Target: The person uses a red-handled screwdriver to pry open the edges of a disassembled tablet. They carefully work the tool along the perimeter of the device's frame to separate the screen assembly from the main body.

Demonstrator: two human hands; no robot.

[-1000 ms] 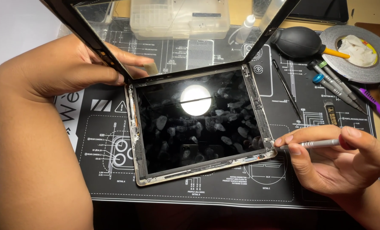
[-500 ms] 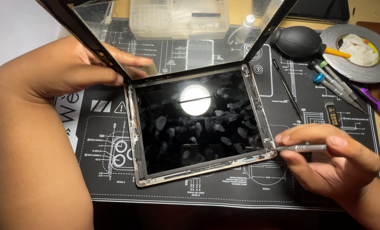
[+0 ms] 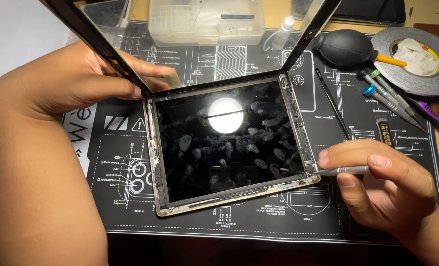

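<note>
An opened tablet [image 3: 229, 148] lies on a black printed work mat [image 3: 259, 221], its dark inner screen smudged with fingerprints and reflecting a round lamp. Its glass front panel [image 3: 204, 44] is tilted up at the far edge. My left hand [image 3: 76, 81] grips that panel's left side and holds it up. My right hand [image 3: 377, 182] pinches a thin metal tool [image 3: 340, 171], whose tip touches the tablet's lower right corner.
A black rubber air blower [image 3: 342, 47], a roll of tape [image 3: 416, 59] with a crumpled wipe inside, several screwdrivers [image 3: 387, 96] and black tweezers [image 3: 333, 103] lie at the right. A clear plastic parts box [image 3: 204, 22] and a small bottle [image 3: 282, 32] stand at the back.
My right hand has slid the metal tool slightly left, bringing its tip in to the tablet's lower right corner. My left hand and the raised panel stay put.
</note>
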